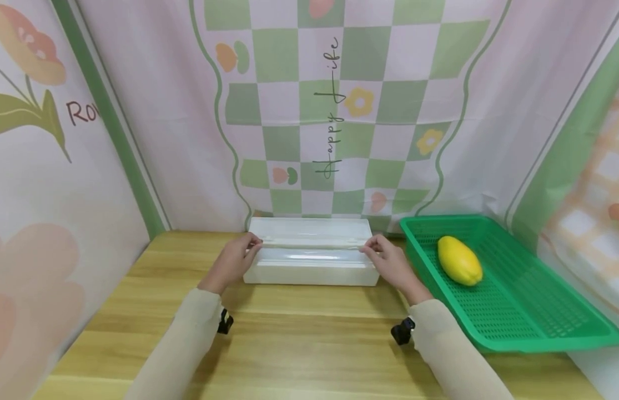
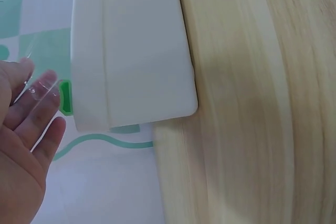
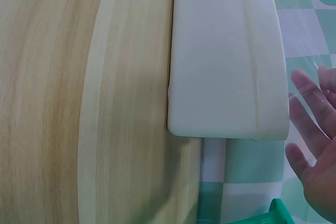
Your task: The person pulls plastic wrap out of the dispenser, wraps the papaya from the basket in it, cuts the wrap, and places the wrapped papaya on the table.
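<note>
Clear film [image 1: 309, 248] held over a white box [image 1: 311, 275]

At the box's left end, a person's left hand [image 1: 234, 258] pinches the film between thumb and fingers; at its right end, the right hand [image 1: 391, 261] pinches likewise. The box's contents are indistinct. Right of the box, a green basket [image 1: 519, 300] holds one yellow fruit [image 1: 459, 261].

Forearms [image 1: 176, 344] forward, left fingers [image 2: 50, 138] and right fingers [image 3: 310, 125] in a pinch
</note>
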The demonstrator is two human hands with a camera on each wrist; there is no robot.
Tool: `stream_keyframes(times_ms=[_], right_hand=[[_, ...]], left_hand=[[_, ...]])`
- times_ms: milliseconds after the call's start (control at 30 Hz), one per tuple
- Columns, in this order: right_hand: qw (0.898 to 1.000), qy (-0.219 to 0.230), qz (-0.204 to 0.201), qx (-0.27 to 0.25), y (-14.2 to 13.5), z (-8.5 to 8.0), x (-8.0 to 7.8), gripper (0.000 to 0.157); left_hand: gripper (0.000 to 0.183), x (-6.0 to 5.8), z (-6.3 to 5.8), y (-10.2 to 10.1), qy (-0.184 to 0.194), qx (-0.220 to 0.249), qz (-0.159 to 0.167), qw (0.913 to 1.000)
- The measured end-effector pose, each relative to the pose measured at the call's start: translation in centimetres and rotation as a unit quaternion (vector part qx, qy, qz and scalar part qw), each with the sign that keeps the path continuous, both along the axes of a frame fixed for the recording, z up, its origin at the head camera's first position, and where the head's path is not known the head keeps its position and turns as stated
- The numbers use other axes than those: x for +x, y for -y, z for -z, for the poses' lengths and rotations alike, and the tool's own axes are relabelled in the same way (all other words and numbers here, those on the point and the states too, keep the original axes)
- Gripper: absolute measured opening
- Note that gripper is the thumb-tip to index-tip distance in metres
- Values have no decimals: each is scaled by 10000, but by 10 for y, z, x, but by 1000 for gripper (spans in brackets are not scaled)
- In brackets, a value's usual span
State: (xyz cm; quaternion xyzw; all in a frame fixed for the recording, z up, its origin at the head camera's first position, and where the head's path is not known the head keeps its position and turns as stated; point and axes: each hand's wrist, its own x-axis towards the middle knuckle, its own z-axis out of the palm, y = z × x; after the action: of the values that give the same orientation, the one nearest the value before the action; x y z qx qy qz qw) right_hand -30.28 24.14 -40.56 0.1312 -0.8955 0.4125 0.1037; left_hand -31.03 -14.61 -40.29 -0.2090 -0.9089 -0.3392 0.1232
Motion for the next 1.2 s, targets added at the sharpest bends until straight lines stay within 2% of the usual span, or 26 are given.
stream_keyframes(times_ms=[267, 667, 933, 1200], right_hand=[[9996, -213, 116, -123, 0, -4, 0, 21], [9968, -692, 325, -226, 2, -17, 1, 21], [9960, -684, 222, -526, 1, -24, 2, 27], [9913, -1065, -48, -774, 1, -33, 3, 25]], left_hand=[[20, 2, -6, 0, 114, 263, -73, 9996], [17, 2, -17, -2, -374, 414, -45, 9984], [17, 1, -24, -4, -549, 646, -27, 9964], [16, 3, -35, -5, -607, 795, -78, 9950]])
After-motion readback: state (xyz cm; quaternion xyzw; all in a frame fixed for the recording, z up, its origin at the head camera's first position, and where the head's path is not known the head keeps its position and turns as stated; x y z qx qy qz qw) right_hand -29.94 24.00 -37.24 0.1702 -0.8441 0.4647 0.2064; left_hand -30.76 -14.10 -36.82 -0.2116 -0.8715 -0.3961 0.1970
